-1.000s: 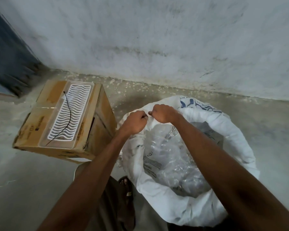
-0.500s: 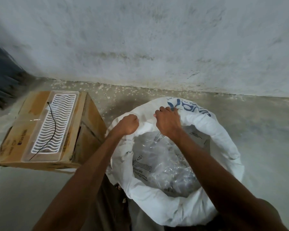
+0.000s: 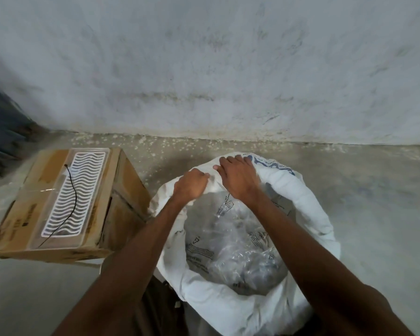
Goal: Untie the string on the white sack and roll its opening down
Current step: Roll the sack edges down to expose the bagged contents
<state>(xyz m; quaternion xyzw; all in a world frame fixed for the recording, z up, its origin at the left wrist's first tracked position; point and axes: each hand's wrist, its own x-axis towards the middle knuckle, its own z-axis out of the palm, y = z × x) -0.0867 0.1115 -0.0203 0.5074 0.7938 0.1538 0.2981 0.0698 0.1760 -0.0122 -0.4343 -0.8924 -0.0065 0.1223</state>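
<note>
Left hand: the left hand (image 3: 190, 186) is curled into a fist that bunches the far rim of the white sack (image 3: 308, 214).
Right hand: the right hand (image 3: 238, 177) lies just beside the left one on the same far rim, fingers bent over the fold and pressing the cloth down.
Sack: soft woven white fabric, its mouth wide open and rolled into a thick, puffy collar; it stands on the floor right under both hands.
Liner: inside, below the grip, a crinkled clear plastic bag (image 3: 230, 238) with glossy folds.
Writing: blue print on the sack's outside just past the right hand, and black marks on the plastic; neither can be read.
Box: left of the grip, a brown cardboard box (image 3: 121, 190) carries a clear tray with a white wavy grid (image 3: 75, 192) and a thin black cord (image 3: 72, 202).
Room: rough grey concrete floor (image 3: 374, 202), speckled near a stained whitewashed wall (image 3: 228, 69).
</note>
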